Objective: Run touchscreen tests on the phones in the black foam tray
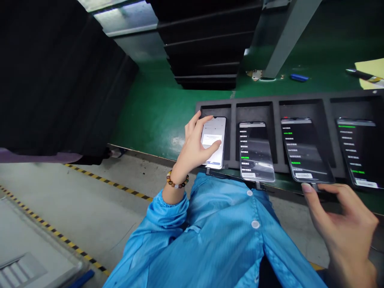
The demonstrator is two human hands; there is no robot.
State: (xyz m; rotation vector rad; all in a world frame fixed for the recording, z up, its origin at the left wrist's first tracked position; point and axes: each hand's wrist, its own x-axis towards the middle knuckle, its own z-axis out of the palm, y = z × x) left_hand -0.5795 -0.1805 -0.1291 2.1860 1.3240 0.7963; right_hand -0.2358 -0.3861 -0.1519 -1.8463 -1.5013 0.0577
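My left hand (pixel 196 142), with a beaded bracelet (pixel 177 185) at the wrist, reaches over the leftmost phone (pixel 216 154). Its fingers are spread near that phone's upper left edge, and the thumb is over the lit white screen, where a pop-up box shows. Just right of it lies a second phone (pixel 256 152) with a dark screen of white and green text lines. A third phone (pixel 307 150) rests at a slant with a similar list. At its bottom edge my right hand (pixel 343 220) pinches a cable plug (pixel 314 186) between thumb and forefinger.
The phones lie in compartments of a black tray (pixel 276 98), a fourth phone (pixel 358 154) at the right. Behind it on the green table (pixel 153 108) are a blue cap (pixel 299 77), a pen (pixel 363 75) and a metal post (pixel 289 40). Black cloth (pixel 210 48) hangs above.
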